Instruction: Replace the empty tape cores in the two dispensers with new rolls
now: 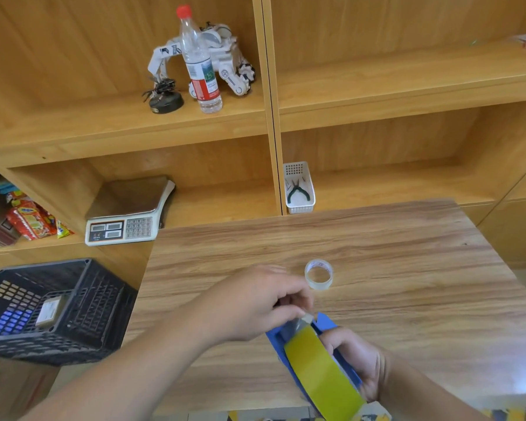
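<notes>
Yellow tape roll in blue dispenser, right hand clamped round it.
Left hand fingers pinch the tape end; one clear roll at twelve o'clock on wooden table, shelves beyond.

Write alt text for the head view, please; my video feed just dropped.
Over a wooden table, the right hand holds a blue tape dispenser loaded with a yellow roll, while the left hand pinches the tape end at its front. A small clear tape roll lies beyond.

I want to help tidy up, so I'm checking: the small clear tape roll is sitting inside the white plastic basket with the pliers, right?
Not quite. In the head view the small clear tape roll sits on the wooden table, just beyond the left hand. The white plastic basket on the shelf does hold the pliers.
</notes>
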Tool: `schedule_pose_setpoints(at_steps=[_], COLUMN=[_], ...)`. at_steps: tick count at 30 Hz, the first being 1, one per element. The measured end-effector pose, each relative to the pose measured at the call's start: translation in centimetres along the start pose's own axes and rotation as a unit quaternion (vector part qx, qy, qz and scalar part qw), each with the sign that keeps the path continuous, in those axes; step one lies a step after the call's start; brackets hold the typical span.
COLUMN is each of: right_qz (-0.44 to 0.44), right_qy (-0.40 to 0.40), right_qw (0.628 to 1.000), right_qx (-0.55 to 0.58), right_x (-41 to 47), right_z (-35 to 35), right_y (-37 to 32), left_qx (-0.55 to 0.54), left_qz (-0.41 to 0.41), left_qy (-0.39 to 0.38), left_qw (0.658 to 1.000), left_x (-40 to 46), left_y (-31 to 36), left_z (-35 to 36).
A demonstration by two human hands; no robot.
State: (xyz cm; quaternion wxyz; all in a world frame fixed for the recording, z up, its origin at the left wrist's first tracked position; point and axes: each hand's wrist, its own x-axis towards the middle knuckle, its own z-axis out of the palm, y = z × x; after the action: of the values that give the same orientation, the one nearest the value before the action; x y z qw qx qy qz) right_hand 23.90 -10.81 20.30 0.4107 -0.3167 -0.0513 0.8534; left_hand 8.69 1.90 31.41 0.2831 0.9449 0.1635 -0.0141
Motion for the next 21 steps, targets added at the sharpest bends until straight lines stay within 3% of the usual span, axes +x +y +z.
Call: schedule_pose_setpoints(at_steps=[5, 12, 21], right_qz=[-0.003, -0.044, -0.074], right_qy=[0.001, 0.000, -0.010], right_qw=[1.000, 0.999, 0.993], right_qx=[-0.008, 0.014, -0.091], right_x=[0.2, 0.0, 0.2], right_z=[0.0, -0.5, -0.7], right_y=[0.2, -0.1, -0.4], left_qx=[-0.019, -0.084, -0.140], left_qz=[-0.022, -0.061, -0.127], left_qy=[-0.016, 0.035, 0.051], left_qw=[0.999, 0.994, 0.981], left_x=[1.7, 1.9, 1.4], left_y=[0.1, -0.7, -2.9], left_z=[-1.2, -1.8, -1.9])
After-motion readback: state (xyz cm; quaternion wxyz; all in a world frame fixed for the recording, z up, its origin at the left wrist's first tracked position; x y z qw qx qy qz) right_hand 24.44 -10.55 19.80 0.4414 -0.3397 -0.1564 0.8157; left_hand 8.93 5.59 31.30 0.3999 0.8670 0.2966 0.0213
